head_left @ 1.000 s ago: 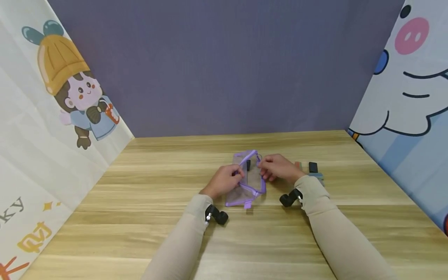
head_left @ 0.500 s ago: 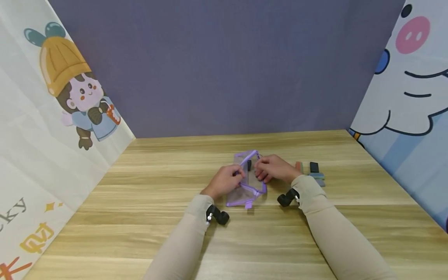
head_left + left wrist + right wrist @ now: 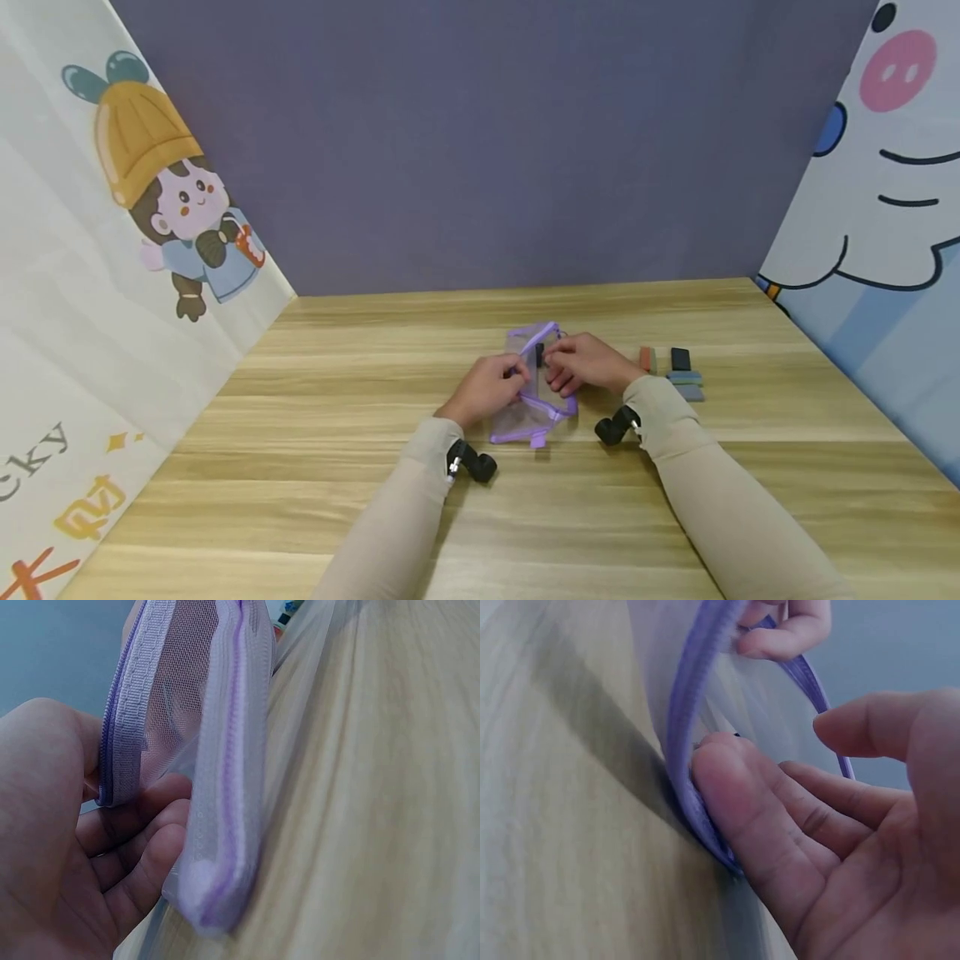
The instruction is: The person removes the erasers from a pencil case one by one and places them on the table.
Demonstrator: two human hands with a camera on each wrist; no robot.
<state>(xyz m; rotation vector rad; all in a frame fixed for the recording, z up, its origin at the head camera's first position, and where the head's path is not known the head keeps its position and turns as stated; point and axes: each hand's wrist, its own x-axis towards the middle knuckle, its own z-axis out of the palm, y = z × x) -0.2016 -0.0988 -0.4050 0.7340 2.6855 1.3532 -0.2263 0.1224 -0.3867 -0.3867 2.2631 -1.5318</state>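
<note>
A purple-trimmed mesh zipper pouch [image 3: 512, 423] lies on the wooden table in the head view, its zipped mouth spread apart. My left hand [image 3: 486, 385] pinches the near-left zipper edge; in the left wrist view, the thumb and fingers close on the zipper tape [image 3: 129, 712]. My right hand [image 3: 588, 363] is at the opposite side of the mouth. In the right wrist view its fingers [image 3: 731, 787] reach inside the purple edge, loosely extended, with the thumb apart and nothing between them. A small black object [image 3: 540, 354] shows within the pouch.
Right of the right hand lie an orange and green piece [image 3: 647, 359], a black block [image 3: 680, 359] and blue-grey pieces [image 3: 686, 392]. A dark panel [image 3: 480, 150] stands behind the table, with printed cartoon sheets on either side.
My right hand has moved slightly left, from the pouch's right rim into its mouth. The left hand keeps its pinch on the zipper edge. The view has shifted a little.
</note>
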